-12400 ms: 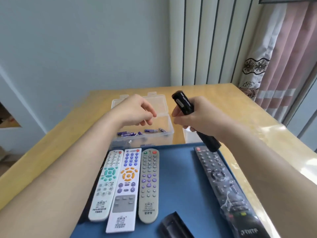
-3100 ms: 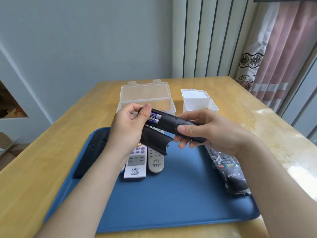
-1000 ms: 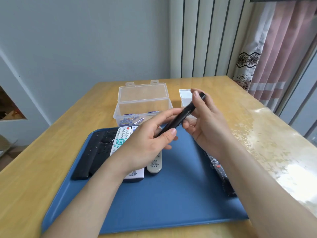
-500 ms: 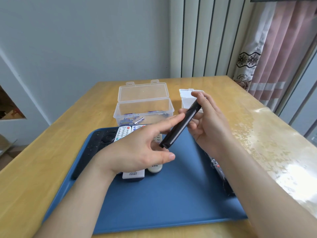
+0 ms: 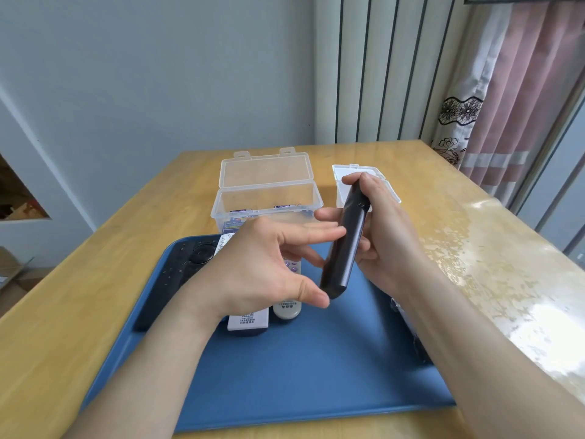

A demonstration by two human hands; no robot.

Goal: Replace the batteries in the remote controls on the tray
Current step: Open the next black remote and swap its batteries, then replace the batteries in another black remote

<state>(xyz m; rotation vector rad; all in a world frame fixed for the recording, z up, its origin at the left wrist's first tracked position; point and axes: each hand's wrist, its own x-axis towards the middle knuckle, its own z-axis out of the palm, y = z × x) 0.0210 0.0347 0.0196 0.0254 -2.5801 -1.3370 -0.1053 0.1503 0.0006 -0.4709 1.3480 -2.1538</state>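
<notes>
A blue plastic tray (image 5: 285,375) lies on my wooden desk (image 5: 95,296). Behind it: clear plastic box (image 5: 269,198) left, white box (image 5: 339,191) right.

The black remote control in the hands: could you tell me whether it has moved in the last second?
Yes. The black remote control has swung its near end rightward and nearer the camera, away from the clear plastic box.

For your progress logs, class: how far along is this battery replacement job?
Done, apparently: the held black remote shows a closed back. In hand: the right hand grips it, the left hand touches it. Left: possibly the remotes lying on the tray; their batteries are hidden.
</notes>
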